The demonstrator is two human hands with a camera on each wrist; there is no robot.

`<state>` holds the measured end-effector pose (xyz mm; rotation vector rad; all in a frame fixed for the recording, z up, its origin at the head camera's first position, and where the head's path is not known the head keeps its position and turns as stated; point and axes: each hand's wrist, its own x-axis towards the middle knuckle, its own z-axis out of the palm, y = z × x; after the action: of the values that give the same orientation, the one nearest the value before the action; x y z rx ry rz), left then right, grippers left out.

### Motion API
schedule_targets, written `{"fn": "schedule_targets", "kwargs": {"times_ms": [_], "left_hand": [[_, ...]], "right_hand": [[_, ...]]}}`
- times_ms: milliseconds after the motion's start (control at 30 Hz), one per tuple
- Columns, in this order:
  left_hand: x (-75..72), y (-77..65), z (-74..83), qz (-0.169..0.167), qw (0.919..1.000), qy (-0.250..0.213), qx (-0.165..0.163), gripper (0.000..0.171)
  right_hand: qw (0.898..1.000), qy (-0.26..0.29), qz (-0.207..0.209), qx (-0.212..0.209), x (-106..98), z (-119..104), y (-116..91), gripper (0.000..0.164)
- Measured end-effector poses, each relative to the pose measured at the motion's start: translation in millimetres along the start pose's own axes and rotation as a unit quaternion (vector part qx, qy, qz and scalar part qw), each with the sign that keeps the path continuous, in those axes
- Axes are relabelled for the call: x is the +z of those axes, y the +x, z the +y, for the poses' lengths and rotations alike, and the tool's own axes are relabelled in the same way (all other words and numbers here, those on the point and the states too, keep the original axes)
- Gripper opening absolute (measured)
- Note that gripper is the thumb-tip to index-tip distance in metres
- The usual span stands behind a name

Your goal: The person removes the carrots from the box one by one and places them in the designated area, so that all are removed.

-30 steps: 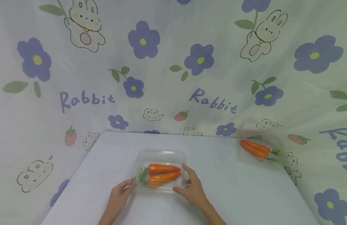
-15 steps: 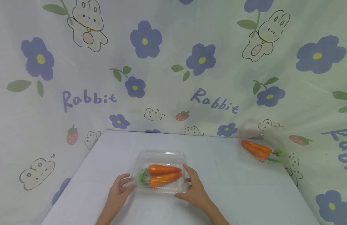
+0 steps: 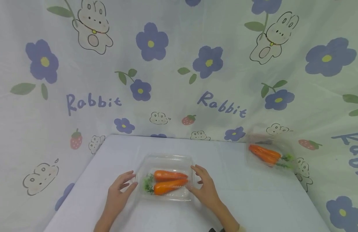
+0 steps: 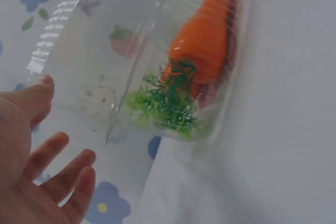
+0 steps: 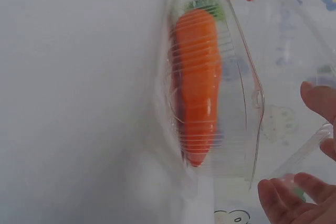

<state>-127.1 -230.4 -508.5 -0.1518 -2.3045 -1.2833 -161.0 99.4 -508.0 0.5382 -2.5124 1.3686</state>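
A clear plastic clamshell box [image 3: 167, 159] rests on the white table with two orange carrots [image 3: 170, 188] inside, their green tops to the left. Its lid [image 4: 79, 51] stands raised from the base in the left wrist view. My left hand [image 3: 118, 191] is at the box's left side, fingers spread, the thumb at the lid's edge. At the right side my right hand [image 3: 206, 190] has its thumb and fingers wide apart around the lid's edge [image 5: 310, 145]. Clear plastic makes exact contact hard to tell.
A second clear box [image 3: 251, 162] with more carrots [image 3: 264, 155] sits at the table's [image 3: 225, 170] back right corner. A curtain [image 3: 173, 67] printed with flowers and rabbits hangs behind and at both sides.
The lid's front edge has risen from the base and moved away from me. Both hands have moved up with it and slightly apart. The carrots stay inside.
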Motion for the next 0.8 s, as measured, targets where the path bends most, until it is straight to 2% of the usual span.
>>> {"fn": "schedule_targets", "kwargs": {"times_ms": [267,400,533,800], "left_hand": [[-6.1,22.2,7.5,-0.019,0.9989,0.019,0.039,0.03],[-7.3,33.6,12.1,-0.03,0.9974,0.02,0.062,0.033],[-8.5,44.2,12.6,-0.026,0.9966,0.01,0.078,0.032],[-6.9,66.6,7.7,-0.026,0.9985,0.0,0.047,0.019]], "right_hand": [[0.997,0.005,0.052,-0.051,-7.0,-1.9,19.7,0.051],[0.996,0.007,0.074,-0.058,-8.3,1.1,30.1,0.043],[0.994,0.02,0.093,-0.058,-8.4,3.5,40.8,0.034],[0.986,0.025,0.141,-0.083,-5.6,13.8,56.8,0.015]]}}
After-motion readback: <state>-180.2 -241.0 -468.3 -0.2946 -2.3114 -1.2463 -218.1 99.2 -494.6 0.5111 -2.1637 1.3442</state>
